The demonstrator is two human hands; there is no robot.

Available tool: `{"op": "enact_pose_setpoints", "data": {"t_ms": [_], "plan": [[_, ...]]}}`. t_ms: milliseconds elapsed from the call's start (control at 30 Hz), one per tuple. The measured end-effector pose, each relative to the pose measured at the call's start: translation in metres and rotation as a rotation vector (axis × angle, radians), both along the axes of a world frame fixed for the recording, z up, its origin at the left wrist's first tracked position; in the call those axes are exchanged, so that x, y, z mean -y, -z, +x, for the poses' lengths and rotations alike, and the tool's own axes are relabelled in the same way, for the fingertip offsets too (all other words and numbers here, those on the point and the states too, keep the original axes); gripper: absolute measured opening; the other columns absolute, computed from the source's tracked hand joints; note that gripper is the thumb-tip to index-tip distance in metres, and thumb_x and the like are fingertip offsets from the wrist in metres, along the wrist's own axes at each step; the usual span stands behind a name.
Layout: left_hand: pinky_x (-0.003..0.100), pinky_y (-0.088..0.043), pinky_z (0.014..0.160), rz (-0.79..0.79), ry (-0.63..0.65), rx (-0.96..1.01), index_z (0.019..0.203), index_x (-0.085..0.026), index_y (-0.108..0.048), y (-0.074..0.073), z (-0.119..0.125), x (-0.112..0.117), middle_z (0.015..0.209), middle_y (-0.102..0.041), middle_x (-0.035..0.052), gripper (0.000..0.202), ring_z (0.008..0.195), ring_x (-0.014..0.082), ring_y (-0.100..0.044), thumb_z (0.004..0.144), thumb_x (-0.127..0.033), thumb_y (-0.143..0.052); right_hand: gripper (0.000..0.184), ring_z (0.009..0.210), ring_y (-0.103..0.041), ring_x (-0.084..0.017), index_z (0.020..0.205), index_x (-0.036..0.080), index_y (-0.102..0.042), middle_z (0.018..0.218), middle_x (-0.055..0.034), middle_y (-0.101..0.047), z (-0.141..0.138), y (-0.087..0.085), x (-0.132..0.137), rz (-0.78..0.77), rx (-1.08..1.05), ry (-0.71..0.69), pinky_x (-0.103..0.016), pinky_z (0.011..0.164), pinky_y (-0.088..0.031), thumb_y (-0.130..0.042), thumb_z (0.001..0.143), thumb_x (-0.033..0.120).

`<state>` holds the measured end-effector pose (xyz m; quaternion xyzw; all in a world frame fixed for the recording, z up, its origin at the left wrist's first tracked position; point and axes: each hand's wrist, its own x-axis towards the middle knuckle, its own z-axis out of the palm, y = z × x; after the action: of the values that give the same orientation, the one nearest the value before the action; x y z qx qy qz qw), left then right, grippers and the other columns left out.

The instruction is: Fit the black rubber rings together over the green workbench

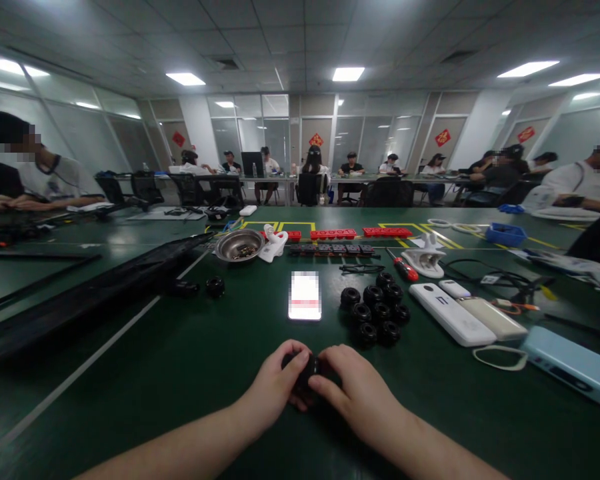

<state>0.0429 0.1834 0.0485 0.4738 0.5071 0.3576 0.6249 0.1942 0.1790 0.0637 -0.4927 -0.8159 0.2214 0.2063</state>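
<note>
My left hand and my right hand meet low in the centre of the view, both closed around one small black wheel. Fingers cover most of it, so only a bit of its dark, shiny surface shows. Just beyond my hands lies a phone-like device with a bright screen. To its right, several similar black wheels are gathered in a cluster. One more black wheel sits apart on the left, beside a small black part.
A metal bowl holds small parts near a long black object. Red blocks and a dark strip lie further back. Right are a red screwdriver, white power bank and light-blue box. People sit around.
</note>
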Motion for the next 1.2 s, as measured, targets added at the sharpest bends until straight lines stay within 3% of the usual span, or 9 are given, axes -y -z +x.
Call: {"op": "enact_pose_setpoints", "data": {"t_ms": [167,400,533,633,767,833,967,1133,1200], "plan": [[0.019,-0.041,0.038,-0.022,-0.004,-0.007,0.084,-0.017,-0.041,0.0032,0.0000,-0.0015,0.059,-0.051,-0.0032,0.029,0.040,0.0087,-0.052,0.075,-0.044,-0.039,0.037,0.087,-0.046,-0.019,0.100,0.018,-0.048,0.097,-0.0042,-0.052,-0.0015,-0.0007,0.0049,0.155,-0.016,-0.078,-0.031,0.078,-0.037,-0.062,0.066,0.015],[0.018,-0.042,0.040,0.037,-0.034,0.006,0.081,-0.018,-0.043,-0.0009,-0.0008,0.0030,0.065,-0.051,-0.0036,0.028,0.046,0.0078,-0.052,0.072,-0.044,-0.045,0.022,0.074,-0.047,-0.018,0.077,0.018,-0.055,0.077,-0.0026,-0.056,-0.0010,-0.0026,0.0022,0.081,0.080,-0.025,-0.030,0.065,-0.038,-0.049,0.078,0.039],[0.018,-0.040,0.037,0.002,-0.015,-0.023,0.083,-0.018,-0.041,0.0005,0.0001,-0.0006,0.058,-0.053,-0.0036,0.031,0.040,0.0083,-0.052,0.073,-0.047,-0.041,0.019,0.078,-0.047,-0.017,0.087,0.017,-0.055,0.083,-0.0029,-0.056,-0.0020,0.0005,0.0015,0.140,0.064,-0.073,-0.029,0.070,-0.039,-0.057,0.074,0.030],[0.018,-0.038,0.035,-0.029,0.008,-0.040,0.083,-0.018,-0.040,0.0025,0.0006,-0.0019,0.049,-0.051,-0.0044,0.033,0.036,0.0091,-0.050,0.073,-0.048,-0.040,0.035,0.084,-0.046,-0.018,0.100,0.017,-0.050,0.094,-0.0037,-0.054,-0.0033,0.0019,0.0027,0.239,0.086,-0.103,-0.031,0.076,-0.037,-0.062,0.067,0.018],[0.017,-0.038,0.038,0.050,-0.026,-0.021,0.078,-0.017,-0.043,0.0015,0.0000,0.0013,0.061,-0.050,-0.0037,0.031,0.046,0.0082,-0.051,0.068,-0.046,-0.049,0.042,0.081,-0.047,-0.020,0.100,0.019,-0.051,0.091,-0.0035,-0.056,-0.0028,-0.0014,0.0048,0.169,0.070,-0.065,-0.034,0.073,-0.038,-0.065,0.064,0.036],[0.018,-0.040,0.041,0.058,-0.018,-0.014,0.078,-0.017,-0.044,0.0002,-0.0007,0.0028,0.066,-0.050,-0.0030,0.030,0.051,0.0089,-0.052,0.068,-0.045,-0.049,0.032,0.076,-0.048,-0.019,0.092,0.019,-0.054,0.083,-0.0024,-0.057,-0.0020,-0.0037,0.0049,0.090,0.049,-0.047,-0.032,0.067,-0.039,-0.058,0.070,0.042],[0.020,-0.041,0.042,0.035,0.026,-0.026,0.082,-0.017,-0.042,-0.0001,-0.0010,0.0017,0.067,-0.050,-0.0029,0.032,0.047,0.0084,-0.051,0.070,-0.046,-0.046,0.017,0.074,-0.048,-0.018,0.081,0.018,-0.056,0.077,-0.0024,-0.056,-0.0020,-0.0034,0.0026,0.061,0.037,-0.027,-0.030,0.064,-0.040,-0.055,0.075,0.035],[0.023,-0.042,0.042,0.013,0.044,-0.034,0.083,-0.017,-0.040,0.0015,0.0008,-0.0011,0.062,-0.050,-0.0035,0.034,0.043,0.0094,-0.051,0.069,-0.048,-0.044,0.039,0.086,-0.046,-0.019,0.097,0.017,-0.050,0.095,-0.0044,-0.053,-0.0049,0.0020,0.0028,0.207,0.019,-0.089,-0.032,0.077,-0.038,-0.066,0.061,0.012],[0.021,-0.040,0.041,0.040,0.013,-0.031,0.080,-0.017,-0.041,0.0007,0.0011,-0.0002,0.061,-0.049,-0.0036,0.033,0.046,0.0099,-0.051,0.068,-0.048,-0.046,0.040,0.086,-0.046,-0.020,0.097,0.017,-0.049,0.095,-0.0045,-0.053,-0.0045,0.0017,0.0038,0.204,0.019,-0.077,-0.033,0.077,-0.037,-0.067,0.061,0.017]]}}
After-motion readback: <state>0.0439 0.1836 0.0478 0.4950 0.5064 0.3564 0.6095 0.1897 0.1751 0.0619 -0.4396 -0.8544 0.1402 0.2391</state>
